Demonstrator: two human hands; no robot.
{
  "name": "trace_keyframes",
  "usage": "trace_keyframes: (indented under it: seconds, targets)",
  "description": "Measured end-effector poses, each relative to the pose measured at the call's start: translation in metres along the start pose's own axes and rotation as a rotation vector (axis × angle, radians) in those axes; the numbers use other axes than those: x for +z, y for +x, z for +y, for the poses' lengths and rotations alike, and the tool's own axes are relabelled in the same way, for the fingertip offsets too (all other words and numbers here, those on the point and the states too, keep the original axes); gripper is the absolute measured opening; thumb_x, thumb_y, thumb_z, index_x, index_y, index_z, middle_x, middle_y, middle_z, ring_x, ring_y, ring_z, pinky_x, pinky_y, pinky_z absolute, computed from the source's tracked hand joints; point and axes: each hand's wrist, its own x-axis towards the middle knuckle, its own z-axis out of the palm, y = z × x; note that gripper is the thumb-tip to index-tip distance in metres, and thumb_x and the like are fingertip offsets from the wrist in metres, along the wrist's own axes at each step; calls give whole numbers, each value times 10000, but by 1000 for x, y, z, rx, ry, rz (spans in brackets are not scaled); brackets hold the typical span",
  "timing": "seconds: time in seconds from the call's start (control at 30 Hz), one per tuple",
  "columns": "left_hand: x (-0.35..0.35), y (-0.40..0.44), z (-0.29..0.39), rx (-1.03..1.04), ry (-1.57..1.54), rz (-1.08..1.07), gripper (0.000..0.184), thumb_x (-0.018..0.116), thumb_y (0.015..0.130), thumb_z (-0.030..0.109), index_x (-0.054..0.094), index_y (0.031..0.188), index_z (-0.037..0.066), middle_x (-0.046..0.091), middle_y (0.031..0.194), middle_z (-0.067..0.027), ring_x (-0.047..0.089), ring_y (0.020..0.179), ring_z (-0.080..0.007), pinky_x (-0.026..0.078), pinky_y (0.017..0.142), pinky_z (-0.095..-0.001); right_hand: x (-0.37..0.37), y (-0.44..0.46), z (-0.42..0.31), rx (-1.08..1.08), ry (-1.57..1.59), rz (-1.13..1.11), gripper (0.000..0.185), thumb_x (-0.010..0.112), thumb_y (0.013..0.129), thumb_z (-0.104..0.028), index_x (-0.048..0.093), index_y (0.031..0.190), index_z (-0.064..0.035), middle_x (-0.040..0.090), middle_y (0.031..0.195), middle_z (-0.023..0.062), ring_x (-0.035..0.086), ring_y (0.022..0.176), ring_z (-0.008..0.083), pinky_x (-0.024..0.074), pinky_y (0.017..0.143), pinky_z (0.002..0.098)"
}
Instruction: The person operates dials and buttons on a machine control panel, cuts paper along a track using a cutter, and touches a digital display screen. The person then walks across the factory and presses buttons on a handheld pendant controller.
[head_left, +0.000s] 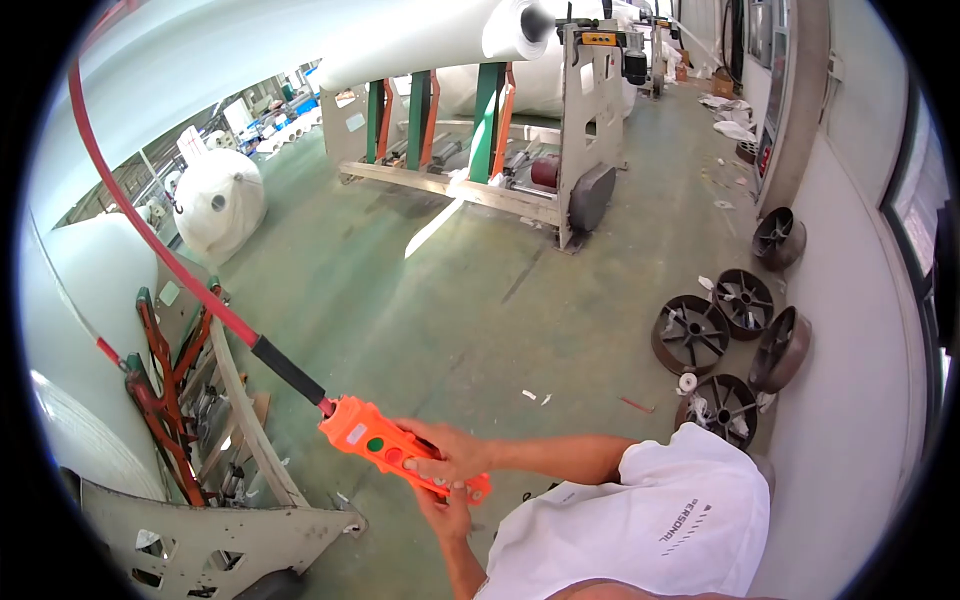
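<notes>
An orange push-button crane pendant (365, 436) with a green and a red button hangs at a slant from a red cable with a black sleeve (288, 368). My right hand (452, 452) is closed around its lower half, the thumb lying over the buttons just below the red one. From beneath, my left hand (447, 512) grips the pendant's lower end, its fingers partly hidden behind the casing. Both hands are close together on the pendant, in front of my white T-shirt (640, 520).
A large white roll (400, 45) rests above a metal stand (590, 130) ahead. Another frame (240, 540) with orange arms and white rolls is at left. Several dark spoked wheels (690, 335) lie by the right wall (845, 400). Paper scraps (530, 394) dot the green floor (440, 320).
</notes>
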Motion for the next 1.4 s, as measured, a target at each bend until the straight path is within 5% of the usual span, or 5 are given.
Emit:
trace_keyframes:
  seconds: [0.47,0.67,0.97,1.07,1.4]
  targets:
    - [-4,-1,3,-160,-25,-8,674,638,905,46,292,1482,17,516,1336,-105,551,1182,-182,472,984,-335,5,-2,10,156,50,52,682,607,947,-246,285,1508,-29,583,1242,165,572,1118,253,469,965,384]
    - [-3,-4,13,-182,10,-31,630,649,897,30,338,1445,26,545,1288,-78,561,1149,-157,491,961,-332,4,-5,1,113,55,57,648,617,944,-156,301,1487,0,565,1248,104,590,1029,150,506,893,316]
    - [0,-1,18,-86,26,-34,541,658,927,52,374,1388,49,559,1186,-44,590,1061,-125,521,890,-311,3,-4,13,34,82,32,605,582,955,-79,295,1474,38,570,1228,114,603,1039,156,518,895,326]
    - [2,-1,23,-132,-29,-24,528,652,928,48,380,1380,52,557,1178,-41,590,1041,-120,520,886,-306,7,-4,14,27,149,68,649,637,939,-171,328,1473,28,592,1215,109,593,1026,138,511,874,310]
    - [0,-3,19,-111,-32,-17,498,651,936,65,398,1365,47,555,1159,-41,569,1038,-107,510,895,-312,9,-4,21,-3,125,68,644,640,938,-161,333,1467,40,611,1171,109,607,964,137,521,838,305]
